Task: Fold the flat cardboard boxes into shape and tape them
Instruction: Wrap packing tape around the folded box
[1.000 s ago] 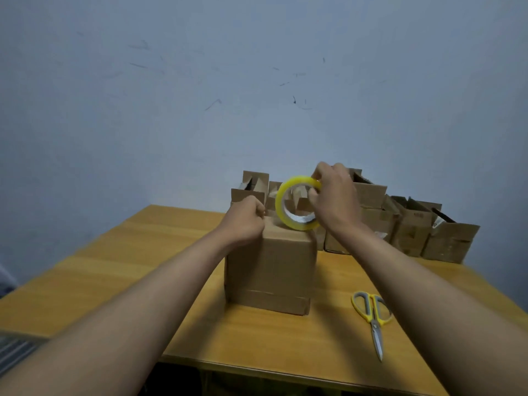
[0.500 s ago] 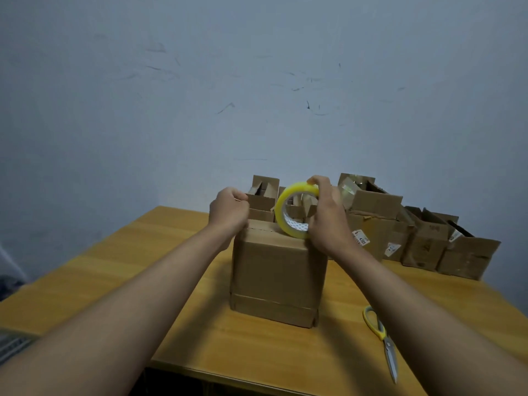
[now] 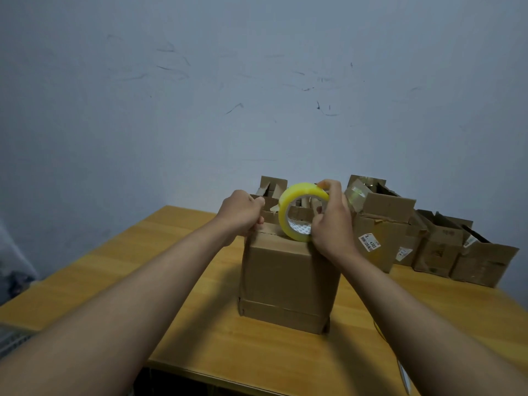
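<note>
Box (image 3: 288, 275) upright; hands curled: left (image 3: 243, 212) on top, right (image 3: 331, 224) gripping tape roll (image 3: 297, 207).

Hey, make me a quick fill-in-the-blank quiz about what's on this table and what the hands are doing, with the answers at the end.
1. The right hand holds a roll of tape whose colour is ____.
2. The roll stands on its edge on top of the closed ____ box.
3. The left hand grips the box's top ____ corner.
4. Behind it, a row of open boxes stands against the ____.

Missing words: yellow; cardboard; left; wall
</note>
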